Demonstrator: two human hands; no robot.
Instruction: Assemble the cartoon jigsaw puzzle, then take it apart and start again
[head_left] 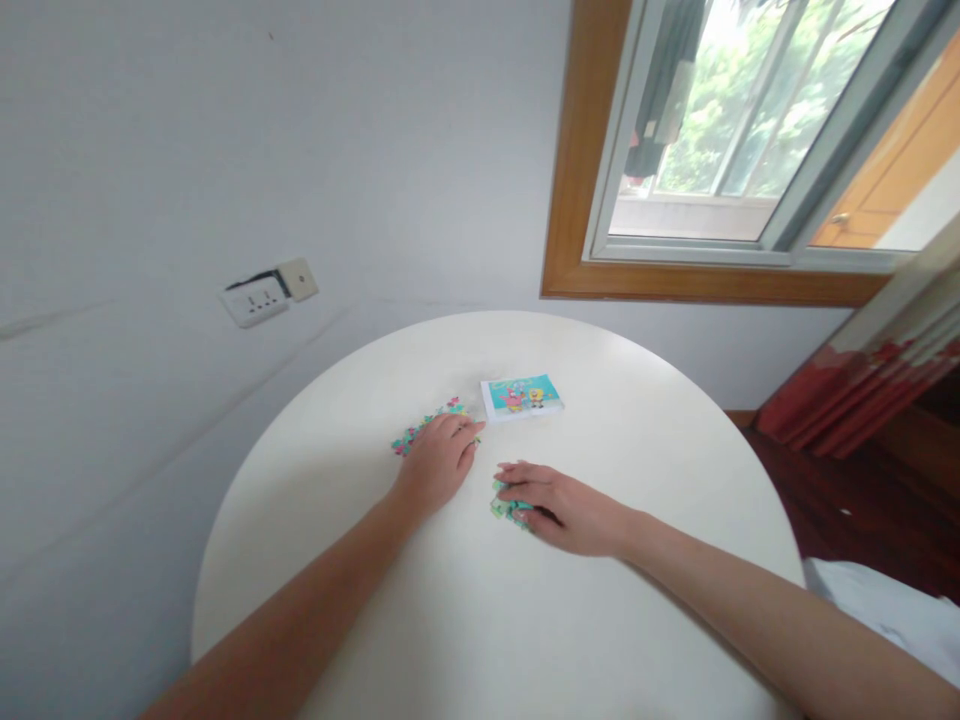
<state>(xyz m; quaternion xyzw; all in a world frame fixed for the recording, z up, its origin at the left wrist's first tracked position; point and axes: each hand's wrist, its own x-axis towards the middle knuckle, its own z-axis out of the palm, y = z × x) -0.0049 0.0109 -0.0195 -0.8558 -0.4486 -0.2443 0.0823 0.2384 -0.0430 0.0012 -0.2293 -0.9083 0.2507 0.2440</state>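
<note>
My left hand (440, 455) lies palm down on a loose pile of small colourful jigsaw puzzle pieces (409, 440), its fingers stretched out over them. It covers part of this pile, which shows pink, teal and yellow. Closer to me and to the right, my right hand (562, 508) rests over a smaller heap of mostly green puzzle pieces (504, 503), fingers apart and slightly bent. Whether a single piece sits under its fingertips is hidden. Just beyond both hands lies a small box (523, 397) with a blue cartoon picture and white sides.
Everything lies on a round white table (480, 640) against a pale wall. A wall socket (256, 300) is at the left. A wood-framed window (564, 230) and a red and cream curtain (847, 390) are on the right. White cloth (877, 605) shows beside the table at right.
</note>
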